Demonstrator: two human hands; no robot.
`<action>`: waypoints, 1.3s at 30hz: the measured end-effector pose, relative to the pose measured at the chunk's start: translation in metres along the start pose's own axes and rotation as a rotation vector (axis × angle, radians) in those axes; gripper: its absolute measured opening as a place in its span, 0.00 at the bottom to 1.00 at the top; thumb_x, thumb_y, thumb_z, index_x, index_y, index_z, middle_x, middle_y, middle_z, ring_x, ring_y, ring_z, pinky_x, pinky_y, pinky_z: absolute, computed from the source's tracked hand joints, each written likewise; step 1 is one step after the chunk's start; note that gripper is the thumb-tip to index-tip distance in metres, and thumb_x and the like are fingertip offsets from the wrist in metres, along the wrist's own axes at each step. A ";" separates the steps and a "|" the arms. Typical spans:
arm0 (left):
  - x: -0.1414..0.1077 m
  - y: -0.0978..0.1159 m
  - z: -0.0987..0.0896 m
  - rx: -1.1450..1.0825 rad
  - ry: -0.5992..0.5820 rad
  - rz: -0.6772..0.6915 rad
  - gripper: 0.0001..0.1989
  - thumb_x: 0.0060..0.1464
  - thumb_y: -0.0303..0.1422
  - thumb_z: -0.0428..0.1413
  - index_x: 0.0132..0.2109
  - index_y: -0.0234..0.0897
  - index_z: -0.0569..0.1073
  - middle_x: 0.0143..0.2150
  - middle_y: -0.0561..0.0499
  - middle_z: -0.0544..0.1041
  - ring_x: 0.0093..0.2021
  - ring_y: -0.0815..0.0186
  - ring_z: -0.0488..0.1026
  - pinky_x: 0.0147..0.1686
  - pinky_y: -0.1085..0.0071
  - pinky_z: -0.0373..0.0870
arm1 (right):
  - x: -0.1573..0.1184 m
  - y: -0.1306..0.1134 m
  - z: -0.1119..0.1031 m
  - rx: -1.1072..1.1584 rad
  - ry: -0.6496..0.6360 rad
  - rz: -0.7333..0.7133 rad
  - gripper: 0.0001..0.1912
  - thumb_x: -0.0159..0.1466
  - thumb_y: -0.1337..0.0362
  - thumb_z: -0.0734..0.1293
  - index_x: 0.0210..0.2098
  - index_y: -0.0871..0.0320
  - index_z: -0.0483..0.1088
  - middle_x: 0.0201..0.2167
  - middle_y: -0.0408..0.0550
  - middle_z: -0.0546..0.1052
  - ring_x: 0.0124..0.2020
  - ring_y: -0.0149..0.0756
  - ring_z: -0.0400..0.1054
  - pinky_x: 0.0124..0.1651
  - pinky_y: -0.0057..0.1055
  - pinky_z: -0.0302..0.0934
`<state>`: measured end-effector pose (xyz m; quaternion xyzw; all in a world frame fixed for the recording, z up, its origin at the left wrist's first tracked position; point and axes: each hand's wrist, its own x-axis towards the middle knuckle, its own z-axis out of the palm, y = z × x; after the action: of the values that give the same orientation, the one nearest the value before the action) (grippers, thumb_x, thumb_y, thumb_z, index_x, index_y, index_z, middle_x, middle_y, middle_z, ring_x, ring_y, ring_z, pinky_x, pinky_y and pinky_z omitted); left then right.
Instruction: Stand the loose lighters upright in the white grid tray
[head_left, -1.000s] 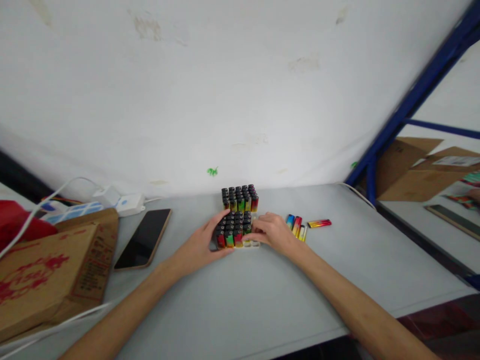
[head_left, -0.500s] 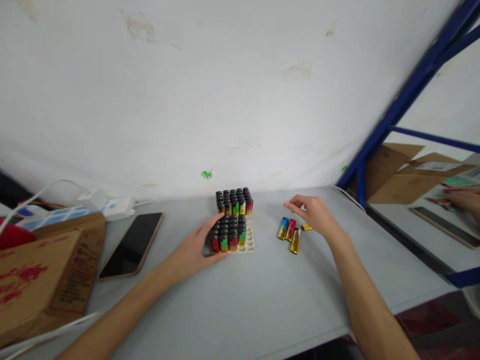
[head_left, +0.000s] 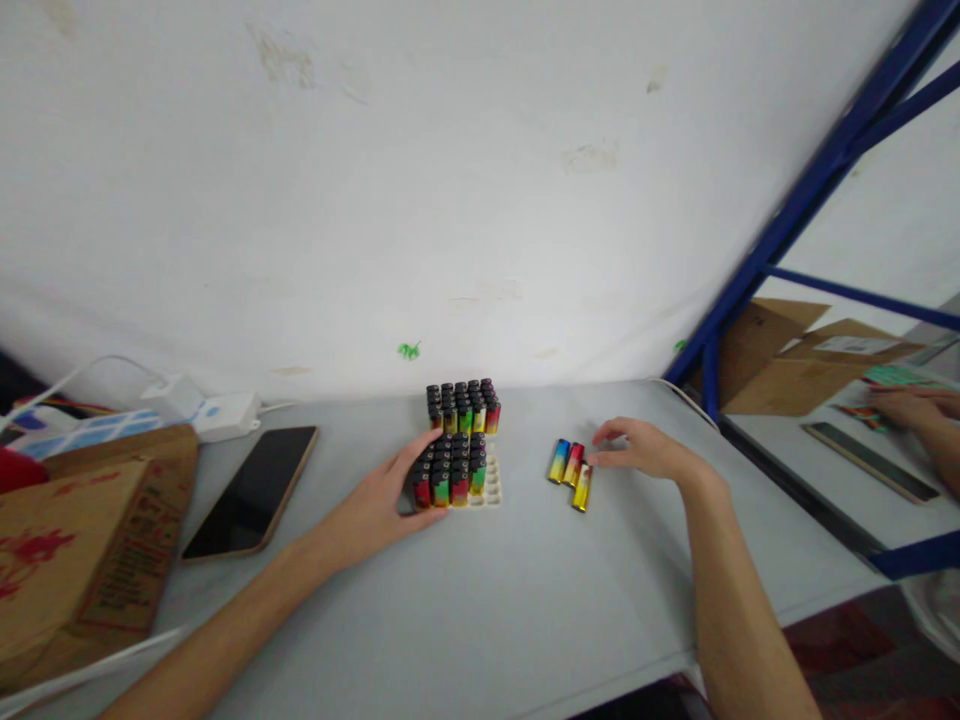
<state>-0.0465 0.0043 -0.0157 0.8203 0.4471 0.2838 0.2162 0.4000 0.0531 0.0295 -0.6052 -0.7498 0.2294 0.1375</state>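
Note:
Two blocks of upright lighters with black tops stand on the table, one behind the other. My left hand (head_left: 375,495) is wrapped round the left side of the front block of lighters (head_left: 450,470), fingers behind it and thumb along its front. Those lighters sit in a white tray (head_left: 491,490), with bare slots showing at its right. The rear block (head_left: 463,405) stands against the wall side. My right hand (head_left: 637,448) is beside three loose lighters: blue (head_left: 558,461), red (head_left: 574,465) and yellow (head_left: 582,488). Its finger and thumb are apart, close to the yellow lighter's upper end.
A phone (head_left: 251,490) lies left of my left hand, near a cardboard box (head_left: 82,560) and a white power strip (head_left: 229,413). At the right are a blue metal frame (head_left: 750,290), an open carton (head_left: 802,370) and another person's hands (head_left: 915,408).
My right hand has come lower and nearer to the loose lighters. A yellow lighter that showed beneath it is out of sight. My left hand keeps its place on the front block.

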 end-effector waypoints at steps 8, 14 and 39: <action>-0.001 0.005 -0.002 0.005 -0.013 0.023 0.47 0.62 0.46 0.66 0.78 0.46 0.51 0.76 0.42 0.65 0.72 0.46 0.69 0.73 0.48 0.64 | 0.000 -0.024 0.015 -0.253 -0.039 0.036 0.33 0.46 0.38 0.83 0.38 0.57 0.80 0.47 0.59 0.77 0.47 0.54 0.73 0.49 0.43 0.69; 0.000 0.008 -0.003 0.001 -0.010 0.012 0.46 0.61 0.44 0.66 0.78 0.44 0.53 0.76 0.41 0.66 0.72 0.47 0.69 0.73 0.49 0.65 | 0.006 -0.021 0.019 -0.175 -0.051 -0.023 0.28 0.52 0.41 0.81 0.39 0.57 0.81 0.51 0.60 0.77 0.49 0.52 0.73 0.54 0.43 0.68; 0.001 0.009 -0.003 0.007 -0.041 0.011 0.48 0.61 0.47 0.66 0.78 0.42 0.51 0.75 0.40 0.66 0.71 0.46 0.70 0.72 0.50 0.66 | 0.018 -0.070 0.061 0.161 0.140 -0.342 0.16 0.67 0.59 0.70 0.53 0.54 0.68 0.42 0.49 0.83 0.41 0.42 0.78 0.49 0.40 0.70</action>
<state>-0.0421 0.0011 -0.0074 0.8292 0.4390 0.2663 0.2209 0.3073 0.0484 0.0116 -0.4706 -0.8095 0.2193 0.2742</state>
